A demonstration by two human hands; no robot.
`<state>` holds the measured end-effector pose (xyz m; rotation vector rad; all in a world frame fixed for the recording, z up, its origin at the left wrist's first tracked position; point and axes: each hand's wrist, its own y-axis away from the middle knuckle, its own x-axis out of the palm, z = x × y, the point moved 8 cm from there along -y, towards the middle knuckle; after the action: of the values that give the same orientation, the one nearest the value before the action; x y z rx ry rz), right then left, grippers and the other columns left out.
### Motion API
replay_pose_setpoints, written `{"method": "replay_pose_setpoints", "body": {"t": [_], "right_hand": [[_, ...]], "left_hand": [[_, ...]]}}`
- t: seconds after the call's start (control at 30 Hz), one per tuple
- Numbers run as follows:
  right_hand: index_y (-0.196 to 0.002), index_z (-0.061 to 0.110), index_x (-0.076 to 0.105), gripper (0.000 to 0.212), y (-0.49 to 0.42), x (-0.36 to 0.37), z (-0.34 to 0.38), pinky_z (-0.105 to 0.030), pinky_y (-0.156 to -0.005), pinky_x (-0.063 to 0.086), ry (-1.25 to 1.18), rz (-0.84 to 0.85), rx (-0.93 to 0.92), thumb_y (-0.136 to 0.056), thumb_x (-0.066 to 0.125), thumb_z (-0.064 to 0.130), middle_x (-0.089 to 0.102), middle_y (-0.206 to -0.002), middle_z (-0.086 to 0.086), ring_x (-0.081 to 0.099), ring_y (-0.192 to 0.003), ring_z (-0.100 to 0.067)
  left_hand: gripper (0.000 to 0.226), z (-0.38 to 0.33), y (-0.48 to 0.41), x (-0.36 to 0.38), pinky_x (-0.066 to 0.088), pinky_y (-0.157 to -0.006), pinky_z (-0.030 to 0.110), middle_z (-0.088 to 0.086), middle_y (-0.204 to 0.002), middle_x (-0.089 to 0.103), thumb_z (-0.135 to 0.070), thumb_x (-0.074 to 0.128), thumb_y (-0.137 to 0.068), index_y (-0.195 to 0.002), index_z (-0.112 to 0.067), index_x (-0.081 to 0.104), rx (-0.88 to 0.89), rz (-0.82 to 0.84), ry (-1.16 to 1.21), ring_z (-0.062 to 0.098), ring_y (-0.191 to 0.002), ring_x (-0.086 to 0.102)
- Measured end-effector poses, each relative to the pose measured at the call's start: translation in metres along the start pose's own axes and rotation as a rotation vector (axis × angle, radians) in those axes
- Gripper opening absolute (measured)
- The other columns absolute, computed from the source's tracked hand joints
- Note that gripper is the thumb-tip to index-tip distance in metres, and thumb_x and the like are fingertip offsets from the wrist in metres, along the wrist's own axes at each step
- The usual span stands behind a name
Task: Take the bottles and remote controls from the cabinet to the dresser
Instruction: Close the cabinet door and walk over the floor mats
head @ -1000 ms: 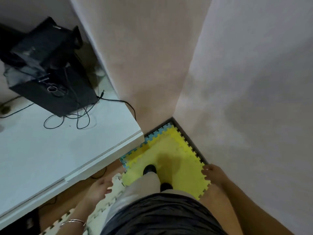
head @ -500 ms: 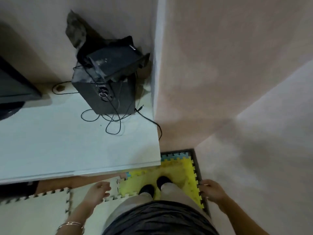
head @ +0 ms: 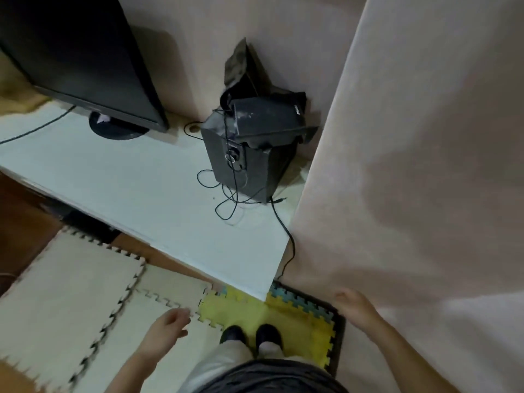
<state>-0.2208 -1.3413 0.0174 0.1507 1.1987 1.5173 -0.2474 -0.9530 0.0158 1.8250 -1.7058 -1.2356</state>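
Left hand (head: 167,326) and right hand (head: 354,306) are hanging empty, fingers loosely curled; no bottles or remote controls are showing, a white tabletop (head: 141,194) lying at eleven o'clock, nearer the left.

Seemingly a black speaker (head: 249,171), cables (head: 229,205) trailing; dark monitor (head: 85,52) left of it; foam mats (head: 71,293) below.

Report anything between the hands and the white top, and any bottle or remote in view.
No bottle or remote shows. The left hand and right hand hang empty; nothing visible stands between them and the white top. A speaker with loose cables occupies its right corner.
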Motion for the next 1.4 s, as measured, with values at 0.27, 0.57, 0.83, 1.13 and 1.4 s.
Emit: {"method": "replay_pose_setpoints", "body": {"t": [0.27, 0.57, 0.83, 1.13, 1.4], "right_hand": [[-0.101, 0.038, 0.053, 0.023, 0.096, -0.061, 0.232, -0.019, -0.087, 0.043, -0.044, -0.027, -0.760, -0.089, 0.058, 0.019, 0.061, -0.101, 0.010, 0.059, -0.094, -0.007], [-0.097, 0.043, 0.060, 0.024, 0.332, -0.169, 0.384, -0.002, -0.082, 0.044, -0.137, -0.489, -1.551, -0.079, 0.061, 0.028, 0.065, -0.103, 0.019, 0.063, -0.095, 0.004], [-0.091, 0.046, 0.056, 0.023, 0.471, -0.254, 0.425, -0.008, -0.084, 0.046, -0.347, -0.935, -1.910, -0.079, 0.056, 0.026, 0.066, -0.089, 0.023, 0.062, -0.090, 0.003], [-0.128, 0.031, 0.048, 0.034, 0.586, -0.291, 0.481, -0.031, -0.105, 0.041, -0.397, -1.085, -2.066, -0.094, 0.046, 0.029, 0.050, -0.131, 0.013, 0.048, -0.120, -0.006], [-0.126, 0.036, 0.049, 0.043, 0.614, -0.280, 0.518, -0.038, -0.103, 0.042, -0.332, -1.186, -2.114, -0.085, 0.039, 0.045, 0.046, -0.118, 0.014, 0.046, -0.122, -0.014]], "left_hand": [[0.017, -0.185, 0.093, -0.085, 0.046, -0.084, 0.027, -0.011, -0.104, 0.067, -0.020, 0.053, -0.091, -0.099, -0.032, 0.062, 0.662, -0.291, 0.049, 0.009, -0.101, 0.063], [0.022, -0.375, 0.315, -0.165, 0.048, -0.077, 0.005, -0.015, -0.102, 0.070, -0.026, 0.056, -0.077, -0.094, -0.038, 0.062, 1.553, -0.454, 0.223, -0.001, -0.095, 0.065], [0.021, -0.458, 0.449, -0.195, 0.047, -0.078, 0.005, -0.008, -0.099, 0.070, -0.025, 0.055, -0.076, -0.093, -0.036, 0.060, 1.972, -0.484, 0.345, -0.002, -0.097, 0.065], [0.016, -0.519, 0.563, -0.210, 0.047, -0.087, 0.014, -0.005, -0.110, 0.063, -0.018, 0.045, -0.094, -0.099, -0.029, 0.056, 2.167, -0.380, 0.460, 0.008, -0.104, 0.060], [0.020, -0.527, 0.612, -0.230, 0.048, -0.080, 0.029, -0.008, -0.096, 0.064, -0.046, 0.042, -0.091, -0.091, -0.031, 0.056, 2.242, -0.212, 0.583, 0.008, -0.085, 0.064]]}}
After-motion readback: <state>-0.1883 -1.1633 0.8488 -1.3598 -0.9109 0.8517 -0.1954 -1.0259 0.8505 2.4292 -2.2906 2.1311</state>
